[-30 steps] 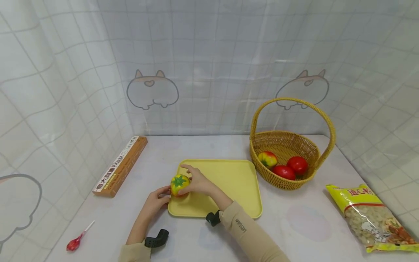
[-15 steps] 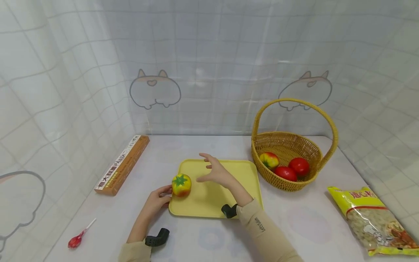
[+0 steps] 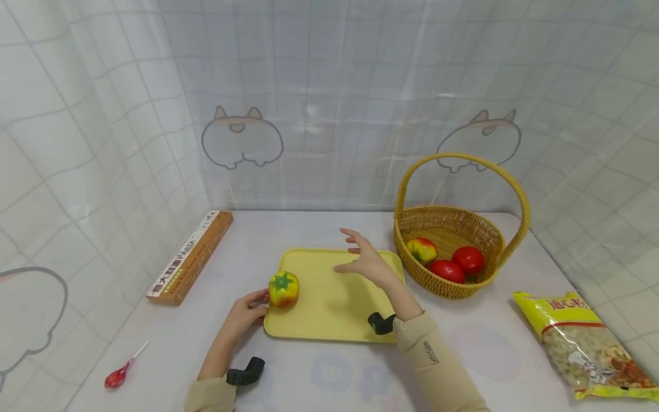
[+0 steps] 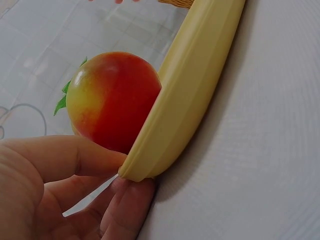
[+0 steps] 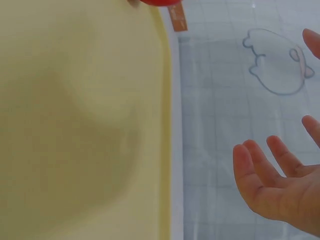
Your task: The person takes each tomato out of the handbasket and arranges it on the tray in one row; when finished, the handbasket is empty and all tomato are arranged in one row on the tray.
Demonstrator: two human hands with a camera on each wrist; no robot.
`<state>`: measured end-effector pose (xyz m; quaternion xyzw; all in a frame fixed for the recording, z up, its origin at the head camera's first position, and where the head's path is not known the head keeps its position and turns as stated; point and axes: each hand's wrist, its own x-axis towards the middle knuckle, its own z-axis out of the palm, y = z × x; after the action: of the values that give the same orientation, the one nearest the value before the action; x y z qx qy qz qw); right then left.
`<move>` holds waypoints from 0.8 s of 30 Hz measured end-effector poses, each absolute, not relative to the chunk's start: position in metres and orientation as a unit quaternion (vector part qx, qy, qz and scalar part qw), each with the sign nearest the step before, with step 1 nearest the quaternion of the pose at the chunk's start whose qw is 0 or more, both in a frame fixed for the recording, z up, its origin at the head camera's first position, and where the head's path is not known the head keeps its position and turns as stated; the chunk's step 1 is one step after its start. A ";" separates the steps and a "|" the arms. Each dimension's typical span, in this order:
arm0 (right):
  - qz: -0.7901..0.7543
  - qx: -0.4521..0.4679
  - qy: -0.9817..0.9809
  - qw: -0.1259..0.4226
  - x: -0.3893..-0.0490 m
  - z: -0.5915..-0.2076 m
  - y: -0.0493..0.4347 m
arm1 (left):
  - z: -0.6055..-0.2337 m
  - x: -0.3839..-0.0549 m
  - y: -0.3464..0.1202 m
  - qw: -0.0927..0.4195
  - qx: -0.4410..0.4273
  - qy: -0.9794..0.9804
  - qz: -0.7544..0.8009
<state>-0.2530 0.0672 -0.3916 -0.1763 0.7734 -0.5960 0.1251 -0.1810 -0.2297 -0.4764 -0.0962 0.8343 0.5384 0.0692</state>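
Observation:
On the left end of the yellow tray (image 3: 319, 320) sits a yellow-and-red tomato (image 3: 284, 290) with a green star-shaped calyx. My left hand (image 3: 244, 315) pinches the tray's left rim; the left wrist view shows the thumb (image 4: 75, 155) on top of the rim and fingers (image 4: 130, 210) below it, close to the tomato. My right hand (image 3: 368, 260) hovers over the tray's right half, fingers spread and holding nothing. In the right wrist view these fingers (image 5: 260, 185) are apart from the tray.
A wicker basket (image 3: 448, 292) with a tall handle stands back right, holding a yellow-red tomato and two red ones. A pasta box (image 3: 193, 260) lies at left, a red lollipop (image 3: 118, 376) front left, and a bag of pasta (image 3: 584, 346) at right.
My right hand has let go of the tomato and moved right and away across the tray. The tomato stays on the tray's left end, and my left hand stays at the rim.

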 end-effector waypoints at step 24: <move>-0.620 -0.109 0.776 0.048 -0.257 -0.367 0.147 | -0.478 -0.182 -0.229 0.068 -0.097 0.837 0.535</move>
<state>-0.2574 0.1475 -0.3670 -0.1085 0.7759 -0.6195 0.0482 -0.1822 -0.2285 -0.4779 -0.0969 0.8367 0.5347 0.0680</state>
